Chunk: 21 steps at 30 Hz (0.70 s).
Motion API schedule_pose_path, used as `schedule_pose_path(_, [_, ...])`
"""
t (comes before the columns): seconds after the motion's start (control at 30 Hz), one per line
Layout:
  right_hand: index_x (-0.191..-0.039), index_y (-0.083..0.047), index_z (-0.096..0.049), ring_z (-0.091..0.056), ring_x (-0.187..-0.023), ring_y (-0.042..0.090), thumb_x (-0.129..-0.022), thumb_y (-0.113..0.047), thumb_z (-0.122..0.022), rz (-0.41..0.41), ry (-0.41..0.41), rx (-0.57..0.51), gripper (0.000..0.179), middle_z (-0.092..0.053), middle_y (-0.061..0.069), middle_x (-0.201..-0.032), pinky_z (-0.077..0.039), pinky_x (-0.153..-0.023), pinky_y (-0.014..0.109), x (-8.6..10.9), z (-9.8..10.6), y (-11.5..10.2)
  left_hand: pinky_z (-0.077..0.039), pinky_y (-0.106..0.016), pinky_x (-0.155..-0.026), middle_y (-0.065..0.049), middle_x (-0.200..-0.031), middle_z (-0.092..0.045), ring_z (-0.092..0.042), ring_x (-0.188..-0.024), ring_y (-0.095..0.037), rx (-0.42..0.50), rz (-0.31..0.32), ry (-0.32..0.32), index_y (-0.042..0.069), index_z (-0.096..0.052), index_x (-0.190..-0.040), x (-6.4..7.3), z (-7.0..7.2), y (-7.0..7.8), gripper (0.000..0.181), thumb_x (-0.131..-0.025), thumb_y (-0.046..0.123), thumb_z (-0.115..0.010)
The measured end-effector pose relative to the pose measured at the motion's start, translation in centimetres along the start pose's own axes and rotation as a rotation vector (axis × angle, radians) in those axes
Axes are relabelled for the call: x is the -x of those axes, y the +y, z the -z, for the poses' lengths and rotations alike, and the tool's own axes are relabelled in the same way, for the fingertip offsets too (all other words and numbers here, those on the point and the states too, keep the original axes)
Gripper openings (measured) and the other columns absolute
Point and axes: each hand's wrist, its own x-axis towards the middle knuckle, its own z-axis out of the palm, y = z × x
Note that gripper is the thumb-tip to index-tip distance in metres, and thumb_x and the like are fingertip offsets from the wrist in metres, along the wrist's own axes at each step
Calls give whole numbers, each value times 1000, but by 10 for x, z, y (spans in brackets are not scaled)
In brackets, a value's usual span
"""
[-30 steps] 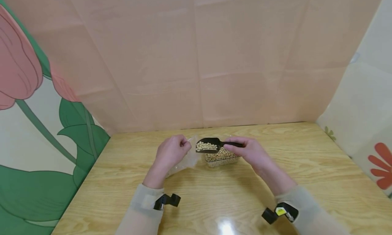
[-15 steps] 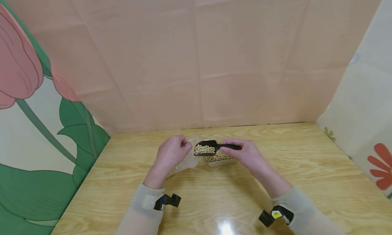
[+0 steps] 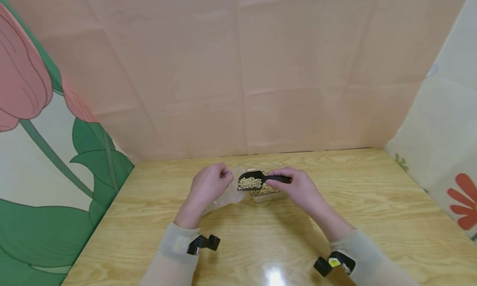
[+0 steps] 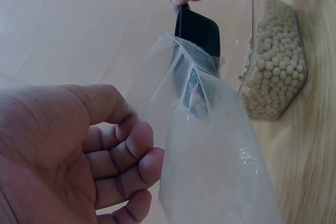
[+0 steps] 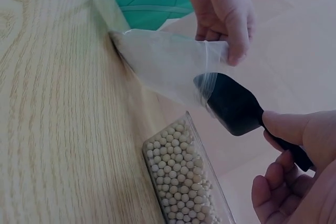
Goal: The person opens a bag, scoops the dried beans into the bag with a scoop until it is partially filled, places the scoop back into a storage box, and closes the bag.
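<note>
I see the right hand [image 3: 299, 186] pinching a black scoop [image 5: 232, 106]; at its nine o'clock, the left hand [image 3: 209, 182], fingers curled, pinches a bag [image 5: 163, 64].

Could read no word, brand, number or sign anywhere. Made out just a small yellow label [image 3: 334, 262] on the black wrist device [image 3: 345, 260], strapped to the right sleeve [image 3: 367, 255] at the near right, with any print too small and blurred to decipher.
</note>
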Motion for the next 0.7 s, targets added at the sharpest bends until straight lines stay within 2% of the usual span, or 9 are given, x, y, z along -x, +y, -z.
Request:
schedule_pose_path(0.2, [-120,-16,-85,-70,-106,25,-99,-29,-86,52,19,30,25,-77,4,-122,-56,-85,39,1,0,-2,-43,-35,-64,3,-75,-62,-52,-63,-17,2,-6,3,15,-67,-87,1,1,0,15,-101,13,-63])
schedule_pose_path(0.4, [-117,-18,-85,-67,-94,19,-98,-27,-87,117,53,114,21,-75,1,-116,-55,-78,36,5,-2,-5,-42,-35,-64,2,-73,-61,-50,-62,-16,3,-13,-1,15,-66,-86,0,2,0,17,-103,13,-62])
schedule_pose_path(0.63, [-116,-16,-86,-52,-73,16,-94,-22,-90,218,115,256,22,-63,-2,-92,-44,-64,35,10,-6,-13,-40,-35,-62,2,-70,-58,-47,-59,-16,5,-19,2,15,-65,-85,1,1,-1,19,-104,13,-61])
schedule_pose_path(0.7, [-116,-15,-86,-49,-70,15,-93,-21,-91,241,132,298,24,-62,-2,-91,-42,-61,34,12,-7,-16,-41,-35,-63,2,-70,-58,-47,-60,-16,3,-20,6,15,-65,-85,1,1,-1,19,-103,13,-61])
